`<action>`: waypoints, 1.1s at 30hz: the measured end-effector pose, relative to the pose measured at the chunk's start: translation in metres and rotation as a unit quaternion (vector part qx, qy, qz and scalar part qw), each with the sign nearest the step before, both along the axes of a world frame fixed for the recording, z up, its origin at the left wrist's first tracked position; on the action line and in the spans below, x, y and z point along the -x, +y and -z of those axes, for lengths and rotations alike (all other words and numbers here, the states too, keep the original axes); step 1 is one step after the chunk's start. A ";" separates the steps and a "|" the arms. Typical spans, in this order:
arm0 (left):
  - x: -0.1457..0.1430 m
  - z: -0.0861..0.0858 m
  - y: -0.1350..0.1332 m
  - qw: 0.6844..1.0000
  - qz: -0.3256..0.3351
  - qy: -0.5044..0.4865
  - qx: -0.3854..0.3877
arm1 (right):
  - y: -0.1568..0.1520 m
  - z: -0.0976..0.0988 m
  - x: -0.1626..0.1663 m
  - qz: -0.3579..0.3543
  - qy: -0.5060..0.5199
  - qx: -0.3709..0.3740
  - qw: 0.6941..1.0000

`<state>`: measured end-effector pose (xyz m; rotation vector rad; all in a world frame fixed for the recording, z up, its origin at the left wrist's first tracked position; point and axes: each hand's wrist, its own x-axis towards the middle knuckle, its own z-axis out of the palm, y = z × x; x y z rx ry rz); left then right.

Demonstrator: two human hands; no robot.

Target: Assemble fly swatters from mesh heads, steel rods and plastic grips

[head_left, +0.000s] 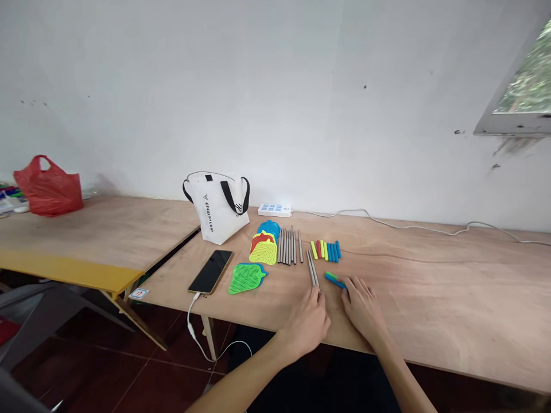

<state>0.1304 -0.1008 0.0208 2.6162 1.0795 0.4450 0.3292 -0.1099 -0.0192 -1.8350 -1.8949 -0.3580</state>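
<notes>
My left hand [306, 324] rests on the plywood table [451, 298] with its fingertips on the near end of two grey metal rods [312, 268]. My right hand [362, 308] lies beside it, fingertips touching a blue and a green plastic handle [333, 279]. Behind them sit a row of grey rods [289, 246], a row of coloured handles [326, 250], a stack of coloured mesh swatter heads [264, 244] and a separate green swatter head [245, 277].
A phone [210, 271] on a white cable lies at the left. A white tote bag [219, 207] and a power strip [274, 210] stand near the wall. A red plastic bag [48, 186] sits on the neighbouring table at far left.
</notes>
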 end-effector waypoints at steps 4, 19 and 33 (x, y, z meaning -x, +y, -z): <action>0.011 -0.009 0.004 0.997 0.070 -0.015 0.001 | 0.000 0.000 0.000 0.001 -0.004 0.000 1.000; 0.012 -0.007 0.003 0.974 0.220 -0.021 -0.055 | 0.001 0.002 -0.004 -0.008 0.009 0.000 1.000; 0.039 0.007 0.054 0.996 -0.012 -0.075 -0.043 | 0.002 0.005 -0.004 -0.007 0.038 -0.003 0.999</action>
